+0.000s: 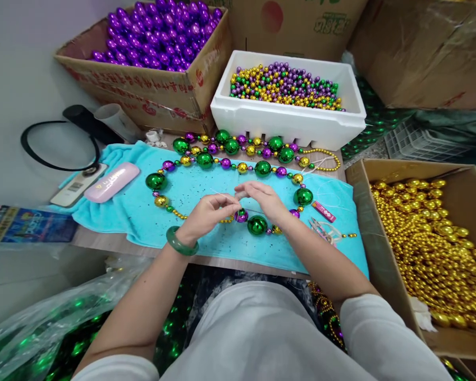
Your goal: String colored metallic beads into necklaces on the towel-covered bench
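Note:
A strand of shiny beads [263,169] in green, purple and gold forms a loop on the turquoise towel [206,241]. Above the loop's near side, my left hand [207,216], with a green bangle at its wrist, pinches a thin white thread [219,193]. My right hand [265,200] faces it, fingertips close to the left ones. Its fingers are bent together, and what they grip is hidden. Just below both hands lie a purple bead [241,215] and a large green bead [257,225]. A second bead strand [231,146] runs along the towel's far edge.
Scissors [321,231] and a small pink packet [323,211] lie at right, a pink case [111,182] at left. Behind stand a foam box [287,116] of mixed beads and a carton [143,90] of purple ones. Another carton [388,275] at right holds gold beads.

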`<state>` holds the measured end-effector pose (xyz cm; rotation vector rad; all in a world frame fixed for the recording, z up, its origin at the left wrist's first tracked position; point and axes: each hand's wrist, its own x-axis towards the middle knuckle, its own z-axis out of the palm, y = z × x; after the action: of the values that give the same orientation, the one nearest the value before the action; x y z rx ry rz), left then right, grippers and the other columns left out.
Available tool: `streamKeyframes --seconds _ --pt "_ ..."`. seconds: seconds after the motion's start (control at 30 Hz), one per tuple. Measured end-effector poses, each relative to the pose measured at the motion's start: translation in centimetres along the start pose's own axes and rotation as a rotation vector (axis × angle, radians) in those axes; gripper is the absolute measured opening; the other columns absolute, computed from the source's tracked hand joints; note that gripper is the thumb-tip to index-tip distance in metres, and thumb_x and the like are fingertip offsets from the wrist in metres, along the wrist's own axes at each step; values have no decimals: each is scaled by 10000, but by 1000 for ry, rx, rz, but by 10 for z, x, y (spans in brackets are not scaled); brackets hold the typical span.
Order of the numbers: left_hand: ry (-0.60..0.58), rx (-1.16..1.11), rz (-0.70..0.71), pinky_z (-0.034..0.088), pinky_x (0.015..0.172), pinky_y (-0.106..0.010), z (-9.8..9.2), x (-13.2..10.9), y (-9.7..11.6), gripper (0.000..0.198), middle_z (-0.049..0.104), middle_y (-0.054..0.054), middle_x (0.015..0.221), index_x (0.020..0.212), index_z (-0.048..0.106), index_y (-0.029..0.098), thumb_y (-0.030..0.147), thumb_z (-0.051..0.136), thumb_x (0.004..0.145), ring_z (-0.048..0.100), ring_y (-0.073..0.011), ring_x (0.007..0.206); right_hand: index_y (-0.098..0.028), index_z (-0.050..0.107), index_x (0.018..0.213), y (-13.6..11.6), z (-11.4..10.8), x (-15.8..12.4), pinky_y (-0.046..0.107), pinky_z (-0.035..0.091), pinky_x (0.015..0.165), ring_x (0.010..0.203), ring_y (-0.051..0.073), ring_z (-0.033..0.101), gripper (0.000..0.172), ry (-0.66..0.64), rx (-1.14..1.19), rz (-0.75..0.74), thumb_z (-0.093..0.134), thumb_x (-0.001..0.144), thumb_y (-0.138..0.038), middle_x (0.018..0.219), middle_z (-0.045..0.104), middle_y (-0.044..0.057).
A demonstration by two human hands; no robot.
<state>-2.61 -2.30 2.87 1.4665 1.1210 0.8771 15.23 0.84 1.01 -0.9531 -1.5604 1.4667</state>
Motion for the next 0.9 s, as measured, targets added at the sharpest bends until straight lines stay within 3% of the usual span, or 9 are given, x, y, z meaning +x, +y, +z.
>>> streamKeyframes --seconds 0.07,0.17,0.33,0.53,0.73,0.83,0.9 --pt "25 187 146 444 760 -315 0 2 2 172 673 -36 756 754 696 194 334 618 817 583 -165 732 -149 636 828 4 -3 11 298 484 785 746 146 640 245 -183 185 173 501 891 -343 714 676 39" --pt "99 464 286 412 766 -331 0 4 -1 165 686 -39 749 793 707 213 299 573 838 575 -175 719 -141 627 821 9 -7 16 241 477 601 551 113 601 161 -309 315 348 620 805 -301 611 646 -1" --pt "187 544 346 383 756 -327 5 7 -19 149 675 -29 724 823 708 226 279 573 850 560 -172 691 -118 654 797 9 -14 12 188 383 413 415 69 510 206 -335 394 455 739 652 -237 603 664 3" --pt "264 533 341 403 774 -341 20 10 -36 167 684 -48 770 827 700 225 270 543 863 582 -192 769 -127 622 652 13 -15 7 186 412 414 453 91 555 263 -200 401 519 821 541 -257 548 639 4" --pt "510 187 228 450 878 -348 46 11 -58 132 697 -50 887 761 677 216 294 592 825 606 -192 919 -145 610 601 26 -17 2 248 518 548 590 125 601 215 -8 409 563 806 527 -195 590 639 5" --pt "620 -162 91 479 764 -280 55 12 -66 109 686 -43 930 783 644 199 297 609 814 620 -156 892 -143 592 571 36 -25 -4 238 507 551 582 114 594 182 107 379 589 771 540 -150 617 654 23" --pt "621 -460 -30 466 645 -221 58 13 -68 110 679 -35 913 802 596 191 295 630 800 632 -130 845 -141 582 559 42 -34 -8 220 485 535 579 110 595 173 167 359 596 753 538 -126 638 666 36"
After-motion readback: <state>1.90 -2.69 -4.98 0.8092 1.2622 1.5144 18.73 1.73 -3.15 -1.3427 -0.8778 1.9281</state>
